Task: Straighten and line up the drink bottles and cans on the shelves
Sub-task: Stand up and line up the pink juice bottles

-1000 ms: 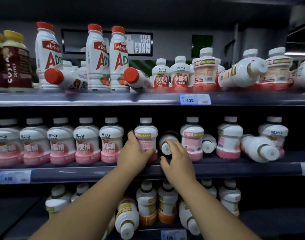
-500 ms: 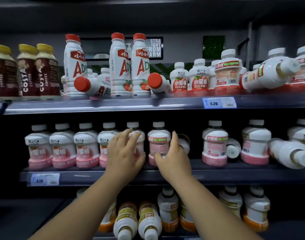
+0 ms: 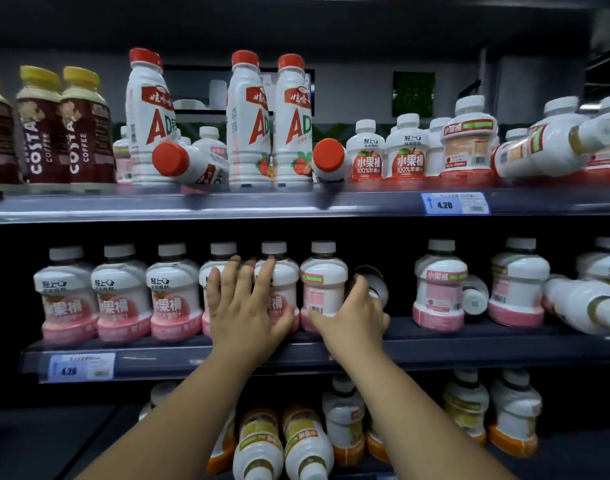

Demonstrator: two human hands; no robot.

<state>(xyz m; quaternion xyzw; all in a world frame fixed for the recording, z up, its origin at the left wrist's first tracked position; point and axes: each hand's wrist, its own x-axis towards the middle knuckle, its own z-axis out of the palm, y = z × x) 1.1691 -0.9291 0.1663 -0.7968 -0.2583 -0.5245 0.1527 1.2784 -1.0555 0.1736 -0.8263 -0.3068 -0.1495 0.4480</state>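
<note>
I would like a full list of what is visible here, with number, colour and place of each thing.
Costa coffee bottles: three, brown with yellow caps, top shelf left.
AD bottles: three upright, two lying, white with red caps, top shelf middle.
Red-label bottles: several, white, top shelf right, one lying.
Pink-label bottles: six upright in a row, others right, white, middle shelf.
Orange-label bottles: several, white, bottom shelf.
Price tags: two, blue, shelf edges.
Left hand: one, fingers spread on the pink-label row.
Right hand: one, at the row's right end.
</note>
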